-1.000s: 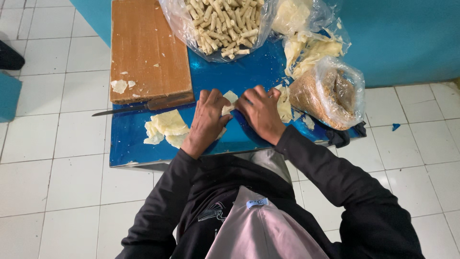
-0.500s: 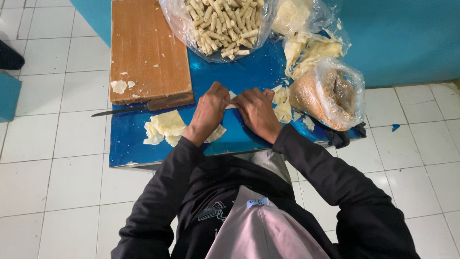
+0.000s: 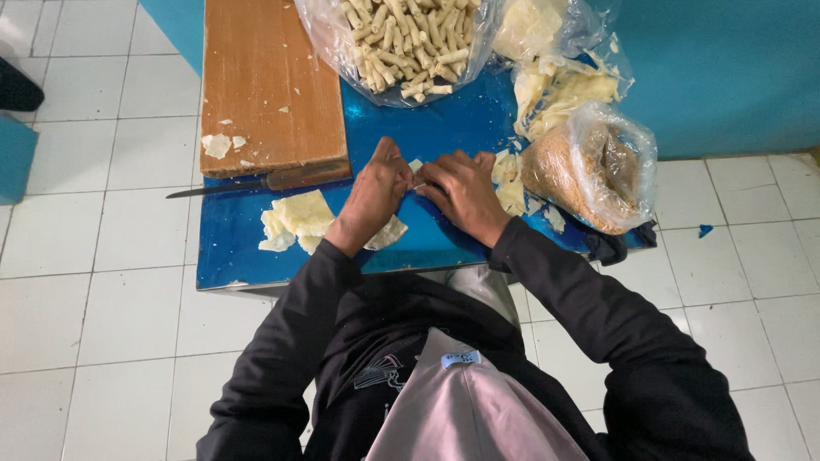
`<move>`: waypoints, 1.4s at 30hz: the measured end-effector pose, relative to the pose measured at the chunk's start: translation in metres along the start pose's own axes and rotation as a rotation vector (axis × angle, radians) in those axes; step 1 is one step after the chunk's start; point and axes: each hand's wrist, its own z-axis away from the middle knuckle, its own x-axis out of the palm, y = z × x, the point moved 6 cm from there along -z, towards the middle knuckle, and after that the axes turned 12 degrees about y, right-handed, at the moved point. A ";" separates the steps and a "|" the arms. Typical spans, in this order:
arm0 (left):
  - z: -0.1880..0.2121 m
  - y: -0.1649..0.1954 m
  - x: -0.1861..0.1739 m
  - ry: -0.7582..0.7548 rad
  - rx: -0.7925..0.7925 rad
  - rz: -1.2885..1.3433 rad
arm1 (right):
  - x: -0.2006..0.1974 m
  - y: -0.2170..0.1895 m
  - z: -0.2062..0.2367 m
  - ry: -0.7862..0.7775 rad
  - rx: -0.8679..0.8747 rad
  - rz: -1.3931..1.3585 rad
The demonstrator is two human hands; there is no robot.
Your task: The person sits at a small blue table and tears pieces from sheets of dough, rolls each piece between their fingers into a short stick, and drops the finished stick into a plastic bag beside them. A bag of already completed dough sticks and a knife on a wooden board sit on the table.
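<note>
Two bare hands meet at the middle of a low blue-topped table, fingertips pressed together over a small pale piece of wrapper that peeks out between them. The left hand curls in from the left, its fingers drawn narrow and pinched on that piece; the right hand lies knuckles-up just beside it, its fingers likewise closed on the same bit of wrapper. How the piece is folded under them I cannot tell.

Under the left wrist lies a flat pale sheet of wrapper, and further left sits a small stack of pale yellow wrapper sheets on the blue top. A knife with a dark handle and long thin blade lies along the near edge of a brown wooden cutting board, which carries a few pale scraps.

At the far edge an open clear plastic bag of thin beige rolled sticks rests. To the right stands a clear bag of brownish crumbly filling, with a bag of crumpled pale wrappers behind it. White floor tiles surround the table.
</note>
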 end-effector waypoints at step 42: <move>0.036 0.037 -0.039 0.196 0.043 -0.317 | 0.016 0.010 0.000 0.016 -0.103 0.231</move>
